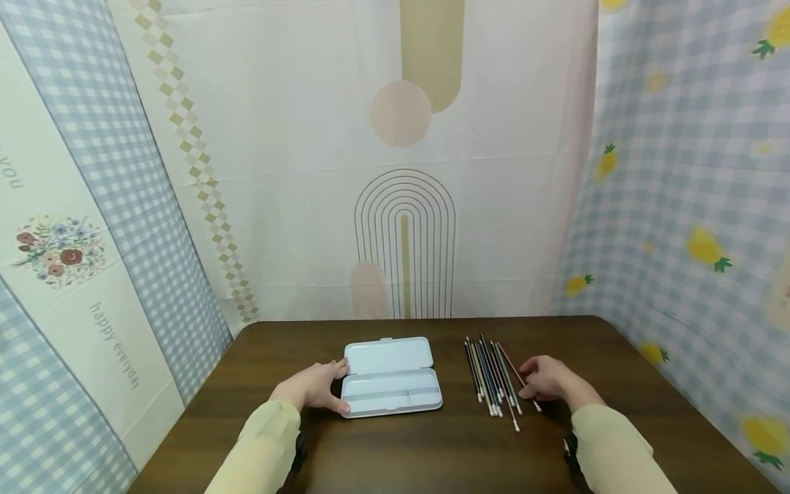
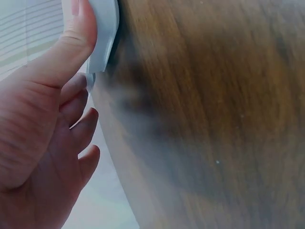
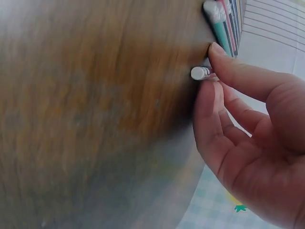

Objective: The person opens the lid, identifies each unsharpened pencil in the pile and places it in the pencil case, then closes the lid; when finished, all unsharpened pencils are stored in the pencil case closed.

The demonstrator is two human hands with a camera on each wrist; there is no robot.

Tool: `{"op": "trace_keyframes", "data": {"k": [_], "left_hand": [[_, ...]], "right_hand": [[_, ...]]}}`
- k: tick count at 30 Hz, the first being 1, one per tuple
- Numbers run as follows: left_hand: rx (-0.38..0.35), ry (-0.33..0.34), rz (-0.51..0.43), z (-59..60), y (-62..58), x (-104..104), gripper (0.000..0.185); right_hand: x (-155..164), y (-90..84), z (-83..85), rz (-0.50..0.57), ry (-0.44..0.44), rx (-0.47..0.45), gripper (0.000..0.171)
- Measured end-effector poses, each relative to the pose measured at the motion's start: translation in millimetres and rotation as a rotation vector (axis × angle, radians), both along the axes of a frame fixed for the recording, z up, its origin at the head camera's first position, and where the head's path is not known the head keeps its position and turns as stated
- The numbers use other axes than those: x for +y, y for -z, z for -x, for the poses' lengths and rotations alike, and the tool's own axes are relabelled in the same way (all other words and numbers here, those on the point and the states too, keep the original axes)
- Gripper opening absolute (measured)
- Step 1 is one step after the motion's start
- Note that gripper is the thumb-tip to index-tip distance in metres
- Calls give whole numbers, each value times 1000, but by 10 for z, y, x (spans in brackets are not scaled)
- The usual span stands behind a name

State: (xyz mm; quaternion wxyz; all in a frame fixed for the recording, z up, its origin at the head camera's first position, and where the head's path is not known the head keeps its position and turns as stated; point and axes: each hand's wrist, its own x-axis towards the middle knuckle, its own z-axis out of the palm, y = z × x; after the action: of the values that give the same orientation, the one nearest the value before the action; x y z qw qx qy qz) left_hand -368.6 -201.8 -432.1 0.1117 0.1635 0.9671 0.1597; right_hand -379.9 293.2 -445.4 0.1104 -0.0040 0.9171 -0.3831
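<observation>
A white pencil case [image 1: 391, 376] lies open on the brown table [image 1: 432, 446], with a row of pencils [image 1: 490, 376] to its right. The right wrist view alone shows white eraser ends. The left hand [image 1: 315, 387] grips the case's left edge; the right hand [image 1: 549, 379] pinches the rightmost red pencil [image 1: 517, 375].

The left wall cloth [image 1: 92, 288] carries the words "happy everyday" under a flower print. Higher on it, only "you" can be read.
</observation>
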Motion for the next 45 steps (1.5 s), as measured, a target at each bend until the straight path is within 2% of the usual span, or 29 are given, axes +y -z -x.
{"op": "trace_keyframes", "data": {"k": [10, 20, 25, 30, 40, 45], "left_hand": [[10, -1, 61, -28, -6, 23, 98], [17, -4, 38, 35, -49, 1, 98], [15, -10, 24, 34, -39, -10, 98], [3, 5, 22, -1, -6, 2, 98], [13, 9, 17, -36, -32, 21, 95], [15, 18, -3, -35, -36, 0, 94]], "right_hand": [[70, 53, -90, 94, -3, 21, 51], [130, -15, -25, 119, -34, 20, 63], [118, -35, -24, 102, -43, 43, 58], [142, 21, -72, 85, -13, 63, 50], [17, -14, -46, -50, -17, 257, 30], [-102, -21, -12, -21, -4, 306, 30]]}}
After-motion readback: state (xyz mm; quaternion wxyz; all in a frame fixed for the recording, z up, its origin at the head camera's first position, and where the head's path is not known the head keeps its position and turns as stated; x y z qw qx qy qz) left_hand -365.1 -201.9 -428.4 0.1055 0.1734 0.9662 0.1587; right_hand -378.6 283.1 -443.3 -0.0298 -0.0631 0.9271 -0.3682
